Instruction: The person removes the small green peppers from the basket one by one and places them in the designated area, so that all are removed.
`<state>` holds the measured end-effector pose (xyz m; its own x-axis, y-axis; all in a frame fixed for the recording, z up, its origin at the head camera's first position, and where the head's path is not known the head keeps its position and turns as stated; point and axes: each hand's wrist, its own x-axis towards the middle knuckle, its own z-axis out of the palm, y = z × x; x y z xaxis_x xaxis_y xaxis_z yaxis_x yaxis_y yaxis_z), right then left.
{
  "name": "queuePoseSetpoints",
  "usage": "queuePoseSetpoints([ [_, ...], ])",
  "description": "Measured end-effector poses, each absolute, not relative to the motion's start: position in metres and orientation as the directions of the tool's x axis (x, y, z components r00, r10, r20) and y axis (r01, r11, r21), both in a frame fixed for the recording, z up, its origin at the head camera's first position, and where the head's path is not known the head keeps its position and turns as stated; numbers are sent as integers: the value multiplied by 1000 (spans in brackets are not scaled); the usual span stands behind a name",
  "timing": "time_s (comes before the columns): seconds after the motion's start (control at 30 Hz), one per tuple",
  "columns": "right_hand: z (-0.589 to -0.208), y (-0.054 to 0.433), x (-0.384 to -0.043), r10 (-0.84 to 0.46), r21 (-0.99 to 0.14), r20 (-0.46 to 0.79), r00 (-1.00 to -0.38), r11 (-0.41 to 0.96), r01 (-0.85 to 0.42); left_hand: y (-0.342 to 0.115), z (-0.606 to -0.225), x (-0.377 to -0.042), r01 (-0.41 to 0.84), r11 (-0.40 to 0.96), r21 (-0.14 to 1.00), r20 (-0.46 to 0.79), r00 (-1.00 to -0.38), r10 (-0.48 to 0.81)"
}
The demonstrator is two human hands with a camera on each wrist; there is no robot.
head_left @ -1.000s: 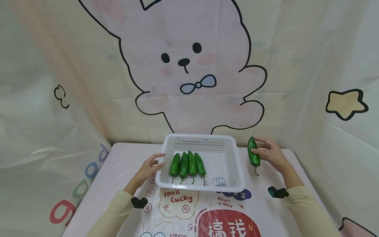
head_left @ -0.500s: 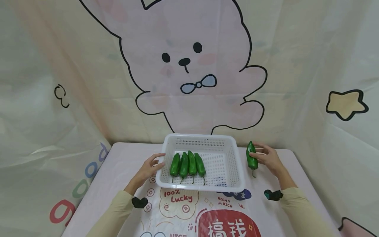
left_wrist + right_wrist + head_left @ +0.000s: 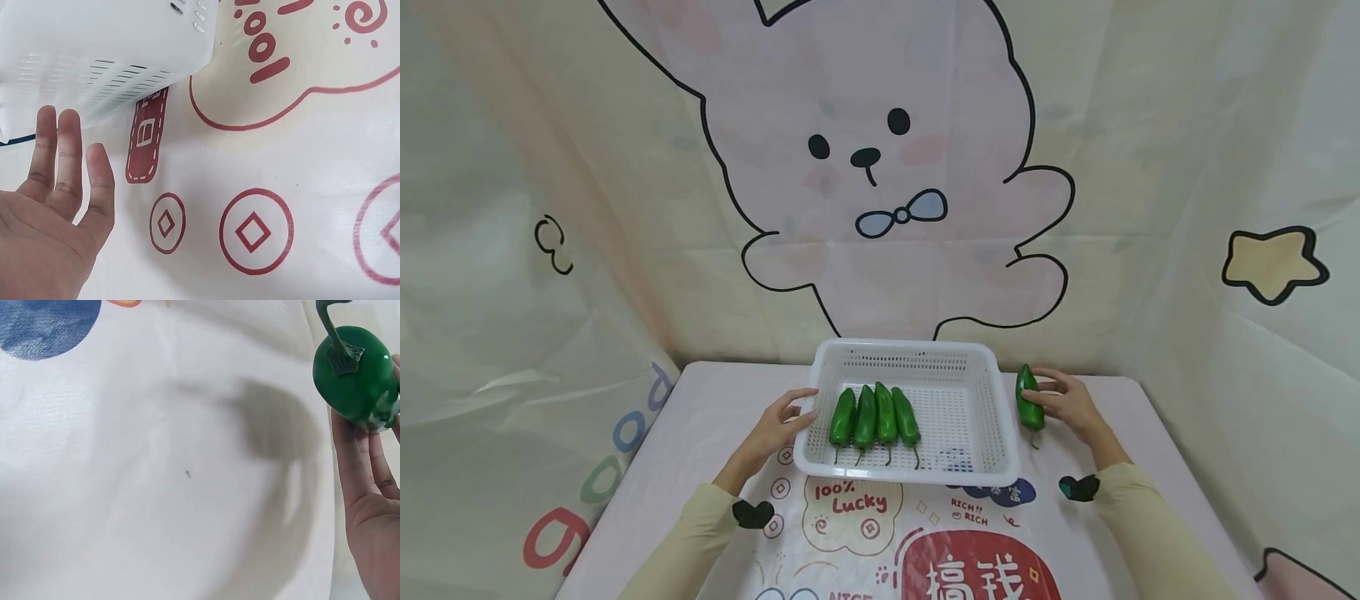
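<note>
My right hand [image 3: 1067, 407] pinches a green chili pepper [image 3: 1028, 400] just right of the white basket, its stem pointing down toward me. In the right wrist view, the pepper [image 3: 353, 378] shows its stem end, and a shadow falls on the cloth beneath. Several more green peppers [image 3: 866, 417] lie side by side in the left half of the white plastic basket [image 3: 906, 477], stems toward me. At the basket's left rim my left hand [image 3: 775, 427] rests with its fingertips. The left wrist view has its fingers [image 3: 69, 156] extended close to the perforated basket wall [image 3: 119, 75].
A white printed cloth [image 3: 850, 575] with red lettering covers the table. Behind rises a curtain [image 3: 895, 275] with a cartoon animal, and more hanging fabric [image 3: 1277, 400] encloses both sides. Dark wrist straps [image 3: 1078, 487] show at both sleeves.
My right hand has moved left and slightly toward me with the pepper, bringing it closer to the basket's right side. The left hand and the basket have stayed put.
</note>
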<state>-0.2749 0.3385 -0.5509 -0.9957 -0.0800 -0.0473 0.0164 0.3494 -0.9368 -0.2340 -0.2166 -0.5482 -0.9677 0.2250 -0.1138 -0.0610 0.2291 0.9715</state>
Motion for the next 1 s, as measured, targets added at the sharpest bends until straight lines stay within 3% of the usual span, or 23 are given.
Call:
queuePoseSetpoints([
  [0.27,-560,330,-279,-51,-918,-63,-997,395,37,-218,-548,-234,-59,230,971,-113,-967,229],
  [0.5,-573,330,-280,-16,-829,-97,-995,554,72,-215,-545,-232,-61,236,970,-116,-967,227],
  [1.0,-574,334,-276,6,-795,-66,-998,604,56,-215,-543,-232,-59,238,969,-114,-968,223],
])
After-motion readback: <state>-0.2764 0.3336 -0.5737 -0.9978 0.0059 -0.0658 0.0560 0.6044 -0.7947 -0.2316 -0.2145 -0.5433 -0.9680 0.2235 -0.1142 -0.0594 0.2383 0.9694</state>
